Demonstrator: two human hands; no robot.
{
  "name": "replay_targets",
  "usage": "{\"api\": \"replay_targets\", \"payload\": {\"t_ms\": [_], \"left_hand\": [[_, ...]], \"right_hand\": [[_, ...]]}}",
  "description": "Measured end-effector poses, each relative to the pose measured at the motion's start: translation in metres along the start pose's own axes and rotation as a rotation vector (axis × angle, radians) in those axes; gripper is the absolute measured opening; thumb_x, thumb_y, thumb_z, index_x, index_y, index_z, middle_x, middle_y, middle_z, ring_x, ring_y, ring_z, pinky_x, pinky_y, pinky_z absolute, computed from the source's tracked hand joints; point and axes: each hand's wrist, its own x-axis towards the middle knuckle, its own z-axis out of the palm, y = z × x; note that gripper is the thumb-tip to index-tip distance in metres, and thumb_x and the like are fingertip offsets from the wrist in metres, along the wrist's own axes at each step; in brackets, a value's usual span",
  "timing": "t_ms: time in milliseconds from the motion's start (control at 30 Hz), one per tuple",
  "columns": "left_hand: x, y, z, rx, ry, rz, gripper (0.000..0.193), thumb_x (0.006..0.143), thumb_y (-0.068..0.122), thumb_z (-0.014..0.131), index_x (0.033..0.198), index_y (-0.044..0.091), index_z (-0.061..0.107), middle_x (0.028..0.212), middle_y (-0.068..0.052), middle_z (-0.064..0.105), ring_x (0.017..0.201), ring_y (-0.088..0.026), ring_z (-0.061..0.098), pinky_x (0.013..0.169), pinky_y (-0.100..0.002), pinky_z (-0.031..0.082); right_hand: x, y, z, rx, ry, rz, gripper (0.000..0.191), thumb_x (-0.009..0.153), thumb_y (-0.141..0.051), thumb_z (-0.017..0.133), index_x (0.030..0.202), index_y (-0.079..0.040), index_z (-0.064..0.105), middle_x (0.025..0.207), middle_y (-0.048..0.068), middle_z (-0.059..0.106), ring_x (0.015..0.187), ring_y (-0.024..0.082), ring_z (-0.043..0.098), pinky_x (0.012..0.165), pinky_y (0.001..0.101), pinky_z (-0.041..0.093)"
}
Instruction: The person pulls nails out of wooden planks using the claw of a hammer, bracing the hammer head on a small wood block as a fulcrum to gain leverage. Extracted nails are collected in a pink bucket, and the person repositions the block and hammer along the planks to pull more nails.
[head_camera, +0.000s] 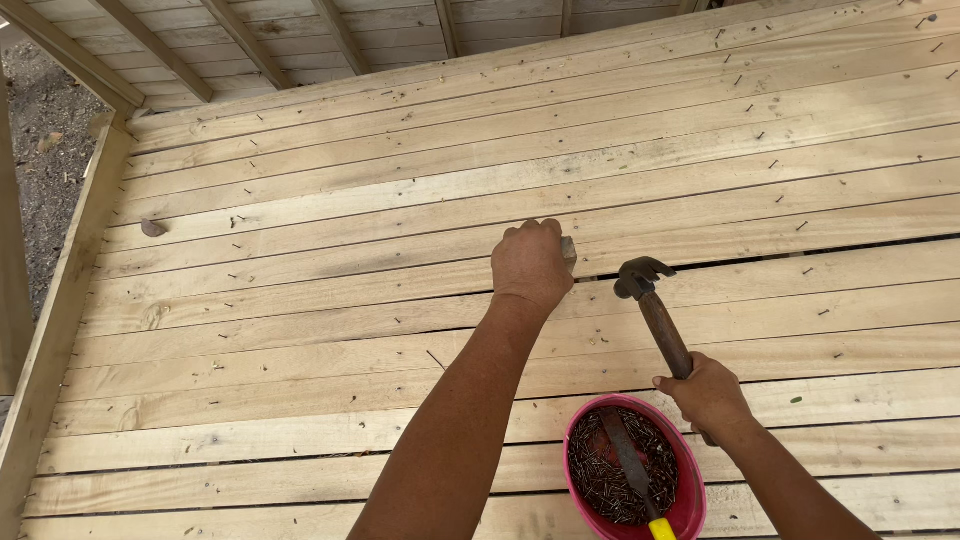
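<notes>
**Hammer raised over the plank deck**

On the pale plank deck (300, 250), my left hand (531, 263) rested knuckles-up, fingers curled shut against a board, a small grey piece (568, 248) showing just past them; whether they pinched it I could not tell. My right hand (708, 392) gripped the brown handle of the claw hammer (652, 300), head lifted beside the left hand. A red bowl of nails (632, 467), a yellow-handled tool (635, 470) lying in it, sat near my right wrist.

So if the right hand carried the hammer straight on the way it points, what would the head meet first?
Probably the plank just beside the left hand. The hammer in the right hand angles up-left toward it, though its height above the wood is unclear.
</notes>
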Motion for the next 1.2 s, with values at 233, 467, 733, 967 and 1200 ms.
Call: {"api": "replay_targets", "payload": {"t_ms": [233, 467, 733, 967, 1200], "left_hand": [[0.012, -0.007, 0.004, -0.034, 0.106, 0.059, 0.036, 0.081, 0.018, 0.082, 0.11, 0.006, 0.064, 0.105, -0.012, 0.066, 0.097, -0.025, 0.068, 0.081, -0.039, 0.062], [0.004, -0.026, -0.004, -0.451, 0.028, -0.041, 0.073, 0.073, 0.001, 0.084, 0.135, 0.011, 0.046, 0.106, -0.01, 0.07, 0.101, -0.025, 0.073, 0.089, -0.036, 0.065], [0.001, -0.034, 0.006, -0.739, 0.178, -0.168, 0.131, 0.06, 0.007, 0.095, 0.16, 0.019, 0.011, 0.102, -0.007, 0.072, 0.094, -0.019, 0.075, 0.089, -0.028, 0.065], [0.008, -0.034, 0.01, -0.757, 0.197, -0.197, 0.141, 0.057, 0.011, 0.098, 0.162, 0.021, 0.004, 0.097, -0.006, 0.074, 0.09, -0.017, 0.074, 0.091, -0.027, 0.064], [0.012, -0.034, 0.01, -0.745, 0.143, -0.217, 0.137, 0.057, 0.009, 0.096, 0.162, 0.021, 0.009, 0.099, -0.003, 0.072, 0.092, -0.014, 0.074, 0.088, -0.027, 0.067]], "right_hand": [[-0.01, -0.016, 0.002, 0.107, -0.021, 0.008, 0.042, 0.09, -0.03, 0.077, 0.118, -0.002, 0.066, 0.07, 0.013, 0.066, 0.053, 0.021, 0.063, 0.048, 0.0377, 0.054], [-0.064, -0.065, -0.034, 0.134, 0.165, -0.26, 0.041, 0.085, -0.033, 0.08, 0.115, -0.008, 0.067, 0.075, 0.007, 0.069, 0.069, 0.015, 0.067, 0.067, 0.0331, 0.054], [-0.096, -0.109, -0.058, 0.31, 0.189, -0.479, 0.035, 0.087, -0.032, 0.078, 0.102, -0.002, 0.069, 0.073, 0.008, 0.066, 0.067, 0.015, 0.061, 0.063, 0.0369, 0.054], [-0.1, -0.112, -0.063, -0.063, 0.059, -0.27, 0.033, 0.089, -0.033, 0.077, 0.107, -0.007, 0.07, 0.07, 0.007, 0.064, 0.063, 0.017, 0.06, 0.062, 0.0372, 0.049], [-0.099, -0.109, -0.064, 0.248, 0.184, -0.519, 0.035, 0.087, -0.031, 0.077, 0.103, -0.001, 0.07, 0.071, 0.005, 0.066, 0.064, 0.012, 0.062, 0.059, 0.0331, 0.054]]}}
